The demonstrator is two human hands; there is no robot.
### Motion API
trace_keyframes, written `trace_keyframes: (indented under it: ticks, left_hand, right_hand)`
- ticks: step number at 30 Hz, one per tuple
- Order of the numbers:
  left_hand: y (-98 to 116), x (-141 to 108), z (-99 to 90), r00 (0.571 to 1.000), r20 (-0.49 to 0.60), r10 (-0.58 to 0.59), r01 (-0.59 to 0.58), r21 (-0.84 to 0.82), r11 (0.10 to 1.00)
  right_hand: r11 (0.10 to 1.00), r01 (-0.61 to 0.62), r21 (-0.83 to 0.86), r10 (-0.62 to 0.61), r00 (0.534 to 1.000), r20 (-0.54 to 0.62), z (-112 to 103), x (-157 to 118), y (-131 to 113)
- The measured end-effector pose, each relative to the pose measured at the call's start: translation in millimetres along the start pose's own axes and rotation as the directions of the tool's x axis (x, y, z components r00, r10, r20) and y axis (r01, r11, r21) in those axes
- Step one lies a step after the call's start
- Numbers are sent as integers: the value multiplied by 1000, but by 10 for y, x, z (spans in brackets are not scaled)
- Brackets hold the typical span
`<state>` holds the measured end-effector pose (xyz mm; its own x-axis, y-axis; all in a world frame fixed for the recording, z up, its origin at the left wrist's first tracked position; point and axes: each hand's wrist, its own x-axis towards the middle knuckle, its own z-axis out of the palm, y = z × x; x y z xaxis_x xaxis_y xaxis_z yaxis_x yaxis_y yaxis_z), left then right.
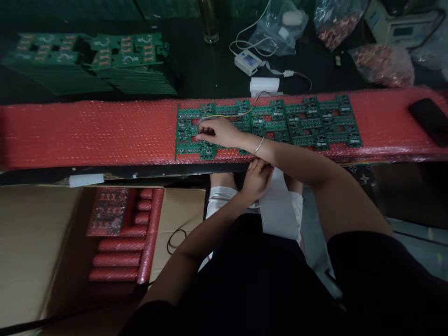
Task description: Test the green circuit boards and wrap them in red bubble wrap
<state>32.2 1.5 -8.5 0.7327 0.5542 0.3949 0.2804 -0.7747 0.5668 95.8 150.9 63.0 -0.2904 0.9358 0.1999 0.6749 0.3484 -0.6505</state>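
Several green circuit boards (269,123) lie in a row on red bubble wrap (87,133). Over the leftmost boards, my right hand (219,131) is closed, its fingertips pinching the end of a thin cable (227,115) that runs back to a small white device (247,61) with a screen. A bracelet circles that wrist. Below the table's front edge, my left hand (256,179) is closed beside the top of a white paper strip (278,205), which hangs over my lap. The fingertips of my left hand are partly hidden by my right forearm.
Stacked green boards (133,70) stand at the back left. A paper roll (264,85), a glass (211,32) and bags of copper-coloured parts (383,65) are behind the wrap. A black phone (430,120) lies at right. An open carton (182,205) with red-wrapped bundles sits lower left.
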Motion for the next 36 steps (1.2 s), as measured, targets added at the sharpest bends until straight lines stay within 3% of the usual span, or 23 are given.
trace_keyframes:
  ticks: [3,6,11,14,17,20,31,36]
  left_hand:
    - [99,-26,-214,1000,-24,1,-2,-51,999]
    - [32,-48,-734,997,-69,-36,28,-117,993]
    - [-573,-31,-1747,963,-121,-241,234,-72,970]
    - [-926,-2,-2031,959,-55,-278,279,13,960]
    - [-1075,24,-2064,962,31,-273,271,59,961]
    - [-1082,30,-2026,965,52,-258,254,78,964]
    - [-1041,44,-1922,963,-20,-268,267,181,946]
    - [-949,-177,-1892,985,-87,-146,161,207,965]
  right_hand:
    - [1000,16,-6,-16,1000,-12,-13,-12,-17]
    - [998,22,55,-16,994,-107,-35,-38,-46]
    - [983,-2,184,44,974,-222,-24,-43,-35]
    - [976,-18,217,69,971,-231,0,-38,-31]
    - [971,-8,240,68,967,-245,11,-49,-41]
    - [970,-5,243,66,967,-246,11,-57,-47]
    - [974,-12,228,71,965,-252,27,-56,-36]
    - [963,-17,269,90,961,-261,10,-46,-17]
